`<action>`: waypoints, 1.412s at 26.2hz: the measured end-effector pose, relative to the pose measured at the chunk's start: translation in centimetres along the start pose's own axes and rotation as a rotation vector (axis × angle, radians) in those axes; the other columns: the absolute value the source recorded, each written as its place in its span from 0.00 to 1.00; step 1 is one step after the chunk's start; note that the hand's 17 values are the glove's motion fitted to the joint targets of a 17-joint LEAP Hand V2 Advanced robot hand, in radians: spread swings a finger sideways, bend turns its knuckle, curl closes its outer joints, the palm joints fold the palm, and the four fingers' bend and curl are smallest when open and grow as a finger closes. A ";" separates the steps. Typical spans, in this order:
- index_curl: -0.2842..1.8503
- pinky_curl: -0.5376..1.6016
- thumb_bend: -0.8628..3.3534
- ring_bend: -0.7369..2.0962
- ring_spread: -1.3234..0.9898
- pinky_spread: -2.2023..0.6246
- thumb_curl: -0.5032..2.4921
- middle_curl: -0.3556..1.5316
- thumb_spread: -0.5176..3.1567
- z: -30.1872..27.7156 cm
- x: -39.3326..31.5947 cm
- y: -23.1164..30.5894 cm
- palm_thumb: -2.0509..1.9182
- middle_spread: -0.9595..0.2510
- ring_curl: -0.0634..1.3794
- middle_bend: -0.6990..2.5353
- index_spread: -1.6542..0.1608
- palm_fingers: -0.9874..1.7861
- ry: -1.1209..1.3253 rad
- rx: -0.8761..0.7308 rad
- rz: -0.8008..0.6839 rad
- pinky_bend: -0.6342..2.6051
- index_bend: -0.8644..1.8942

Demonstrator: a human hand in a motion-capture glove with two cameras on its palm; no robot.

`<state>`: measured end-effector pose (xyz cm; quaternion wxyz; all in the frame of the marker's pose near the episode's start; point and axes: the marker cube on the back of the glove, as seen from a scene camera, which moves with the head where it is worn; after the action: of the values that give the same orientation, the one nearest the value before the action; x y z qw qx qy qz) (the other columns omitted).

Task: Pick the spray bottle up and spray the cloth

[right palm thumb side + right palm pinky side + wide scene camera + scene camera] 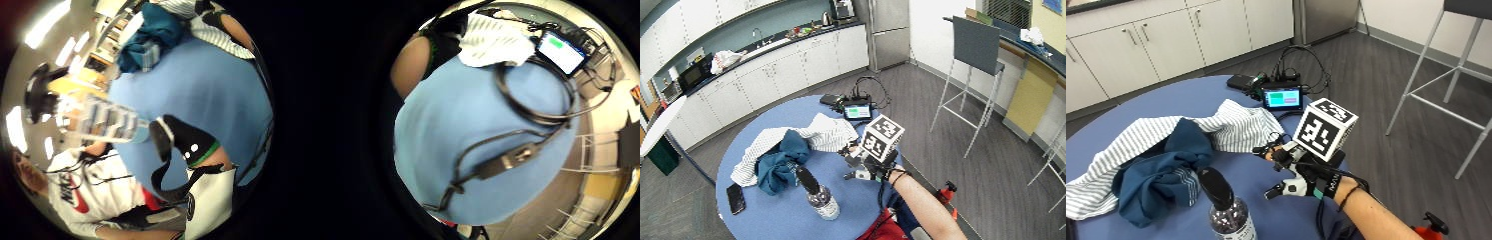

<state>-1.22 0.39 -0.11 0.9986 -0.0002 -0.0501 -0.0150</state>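
On the round blue table [1146, 107], seen from the outside view, the spray bottle [1226, 210] stands upright near the person's edge, its long axis vertical: a clear, ribbed plastic body under a smooth black trigger head that leans a little. The gloved right hand [1299, 172] hovers just above the table to the bottle's right, apart from it, holding nothing, its fingers [1274, 191] loosely bent and relaxed; the reach to come probably runs leftward across bare tabletop. Beyond the bottle lies the cloth [1159, 180], a crumpled dark teal piece with a striped band, heaped against a striped white cloth [1239, 127] that is soft and folded. The wide outside view shows the same order: bottle [818, 195] nearest the person, teal cloth [781, 160] behind it, hand [869, 167] off to the right, and a dark phone [735, 198] flat on the table's far left. From the thumb side palm view the bottle's ribbed clear body [107, 122] lies sideways across the frame with its black head [42, 100] outward, close beside a black-gloved finger [182, 137] but not touching it. The little finger side palm view gives mostly blue tabletop [470, 130] crossed by a black cable, with a corner of striped cloth [492, 40] and a small lit screen [561, 50]; no bottle shows there.
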 end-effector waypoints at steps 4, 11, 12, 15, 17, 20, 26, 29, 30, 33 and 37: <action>0.18 0.31 0.25 0.36 0.58 0.82 0.20 0.26 0.30 0.3 -3.0 0.5 0.61 0.76 0.13 0.33 0.77 0.57 -0.155 0.003 -0.054 0.33 0.36; 0.18 0.35 0.23 0.38 0.59 0.84 0.21 0.29 0.35 3.6 -8.4 0.6 0.61 0.77 0.18 0.33 0.73 0.54 -0.506 -0.050 -0.066 0.37 0.33; 0.18 0.36 0.23 0.38 0.59 0.84 0.21 0.30 0.35 4.1 -8.6 0.5 0.61 0.78 0.18 0.33 0.73 0.53 -0.534 -0.042 -0.056 0.38 0.32; 0.18 0.37 0.22 0.39 0.59 0.85 0.22 0.31 0.36 5.6 -9.0 0.4 0.61 0.78 0.19 0.32 0.72 0.52 -0.586 0.013 -0.030 0.40 0.33; 0.17 0.37 0.22 0.40 0.60 0.85 0.22 0.31 0.36 6.3 -9.2 0.4 0.62 0.79 0.20 0.33 0.72 0.53 -0.617 0.055 -0.020 0.40 0.33; 0.17 0.37 0.22 0.41 0.60 0.85 0.23 0.33 0.37 7.1 -9.5 0.2 0.63 0.78 0.21 0.34 0.72 0.55 -0.641 0.107 -0.011 0.40 0.33; 0.18 0.38 0.22 0.43 0.59 0.85 0.24 0.35 0.38 7.5 -10.6 -0.6 0.65 0.75 0.23 0.35 0.73 0.59 -0.686 0.211 -0.028 0.40 0.34; 0.18 0.38 0.22 0.45 0.58 0.84 0.25 0.35 0.38 7.6 -11.2 -0.8 0.67 0.74 0.24 0.36 0.74 0.62 -0.720 0.269 -0.060 0.40 0.34; 0.18 0.38 0.22 0.46 0.57 0.84 0.25 0.36 0.38 7.7 -11.4 -0.8 0.67 0.73 0.25 0.36 0.74 0.63 -0.735 0.282 -0.064 0.40 0.33; 0.18 0.38 0.23 0.47 0.55 0.82 0.26 0.36 0.38 7.7 -11.4 -0.9 0.71 0.72 0.26 0.35 0.75 0.65 -0.761 0.298 -0.055 0.40 0.34; 0.19 0.38 0.23 0.48 0.54 0.81 0.28 0.37 0.38 7.0 -11.2 -0.7 0.72 0.71 0.28 0.35 0.76 0.67 -0.794 0.295 -0.044 0.39 0.35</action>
<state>-13.03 0.08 5.72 0.8906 0.1380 -0.4324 -0.0279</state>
